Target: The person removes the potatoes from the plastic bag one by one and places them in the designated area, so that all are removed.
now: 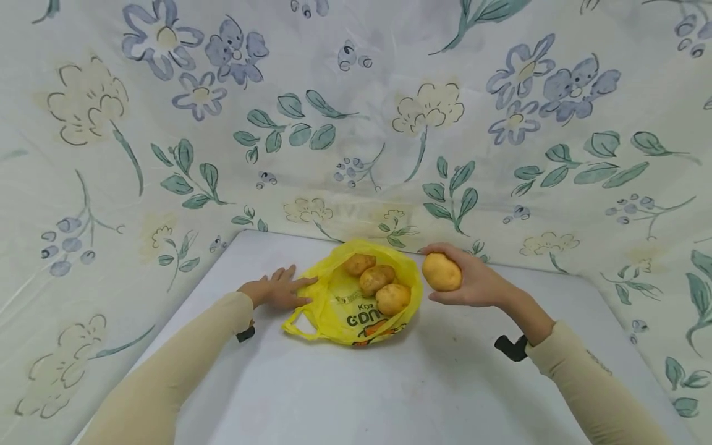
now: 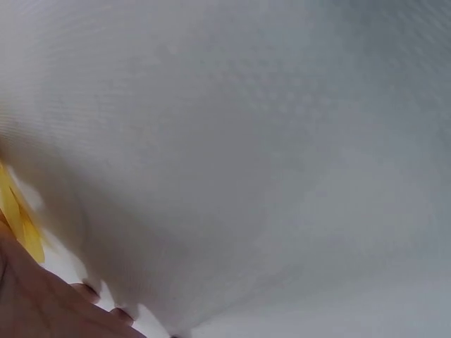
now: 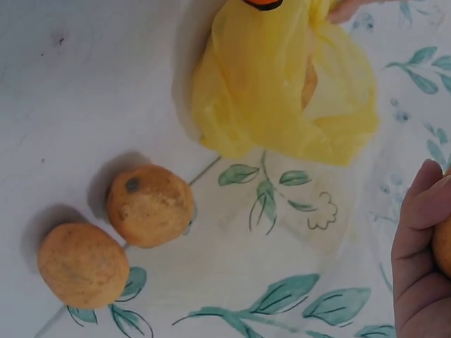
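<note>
The right hand [image 1: 481,281] has fingers curved around one potato [image 1: 442,272], almost round, so its long axis is unclear. Just left of these fingertips opens the yellow bag [image 1: 334,316]; the three potatoes [image 1: 377,280] inside are nearer to this hand. The left hand [image 1: 282,292], fingers spread and nearly straight, touches the bag's opposite edge. Its black letters [image 1: 364,319], perhaps "KDR" above larger ones, I cannot read surely.

Hands [image 1: 282,290] [image 1: 477,281] well apart, right one curled
</note>
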`<state>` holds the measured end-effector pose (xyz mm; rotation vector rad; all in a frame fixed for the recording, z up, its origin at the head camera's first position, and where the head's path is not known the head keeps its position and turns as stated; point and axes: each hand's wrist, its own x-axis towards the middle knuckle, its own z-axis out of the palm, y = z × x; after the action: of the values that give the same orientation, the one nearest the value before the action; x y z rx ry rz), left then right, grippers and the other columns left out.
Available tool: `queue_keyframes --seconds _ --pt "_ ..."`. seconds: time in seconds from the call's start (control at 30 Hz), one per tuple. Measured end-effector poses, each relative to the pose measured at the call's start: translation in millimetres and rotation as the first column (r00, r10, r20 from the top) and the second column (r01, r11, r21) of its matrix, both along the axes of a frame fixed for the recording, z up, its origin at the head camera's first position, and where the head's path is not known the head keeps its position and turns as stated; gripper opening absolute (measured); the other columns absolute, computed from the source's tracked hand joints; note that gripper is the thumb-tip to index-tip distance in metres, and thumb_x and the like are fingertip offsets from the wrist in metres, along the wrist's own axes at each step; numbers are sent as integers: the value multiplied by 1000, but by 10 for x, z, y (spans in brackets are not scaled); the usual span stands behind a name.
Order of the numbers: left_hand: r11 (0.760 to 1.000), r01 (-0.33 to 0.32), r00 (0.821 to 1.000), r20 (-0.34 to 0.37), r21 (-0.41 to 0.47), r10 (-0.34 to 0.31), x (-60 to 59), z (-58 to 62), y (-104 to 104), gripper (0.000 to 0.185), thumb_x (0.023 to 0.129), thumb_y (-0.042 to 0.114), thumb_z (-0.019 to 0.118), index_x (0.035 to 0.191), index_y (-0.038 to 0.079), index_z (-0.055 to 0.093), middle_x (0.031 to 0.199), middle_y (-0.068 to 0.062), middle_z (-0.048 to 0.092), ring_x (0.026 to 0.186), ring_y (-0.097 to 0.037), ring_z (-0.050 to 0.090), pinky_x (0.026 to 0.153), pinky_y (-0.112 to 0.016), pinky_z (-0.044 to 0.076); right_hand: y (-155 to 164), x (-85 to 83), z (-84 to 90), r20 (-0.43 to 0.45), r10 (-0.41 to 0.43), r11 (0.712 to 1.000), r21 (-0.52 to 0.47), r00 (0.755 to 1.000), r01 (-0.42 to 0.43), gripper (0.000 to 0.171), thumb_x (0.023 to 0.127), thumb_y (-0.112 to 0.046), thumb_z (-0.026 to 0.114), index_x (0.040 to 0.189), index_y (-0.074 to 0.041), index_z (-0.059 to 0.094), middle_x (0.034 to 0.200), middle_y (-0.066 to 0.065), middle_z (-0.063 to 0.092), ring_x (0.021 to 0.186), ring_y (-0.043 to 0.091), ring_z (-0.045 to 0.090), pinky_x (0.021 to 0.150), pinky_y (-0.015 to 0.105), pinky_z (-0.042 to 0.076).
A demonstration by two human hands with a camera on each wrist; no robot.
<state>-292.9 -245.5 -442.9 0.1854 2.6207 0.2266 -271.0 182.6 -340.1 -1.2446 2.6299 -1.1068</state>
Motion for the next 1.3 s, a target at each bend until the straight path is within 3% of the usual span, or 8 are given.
queue_keyframes --seconds 0.37,0.87,1.3 --pt "1000 21 1000 -12 0 -21 -13 -28 -10 75 94 70 43 157 35 24 164 -26 -2 148 -53 2 112 -76 6 144 -67 25 -36 -90 994 56 995 92 71 74 -19 86 133 -21 49 123 5 59 95 23 56 79 36 52" --pt "1000 -2 1000 5 1 2 28 -68 -2 76 92 71 45 156 35 26 164 -25 -1 148 -54 2 113 -75 5 252 -115 -186 -80 -134 985 95 988 141 72 72 -18 86 134 -18 49 128 4 59 101 21 57 86 39 53" --pt "1000 25 1000 -12 -3 -25 3 1 4 74 94 69 43 157 35 25 164 -26 -2 148 -53 2 112 -76 6 327 -142 -121 -66 -188 973 123 980 195 73 73 -15 84 136 -18 47 130 6 58 102 24 56 87 43 53"
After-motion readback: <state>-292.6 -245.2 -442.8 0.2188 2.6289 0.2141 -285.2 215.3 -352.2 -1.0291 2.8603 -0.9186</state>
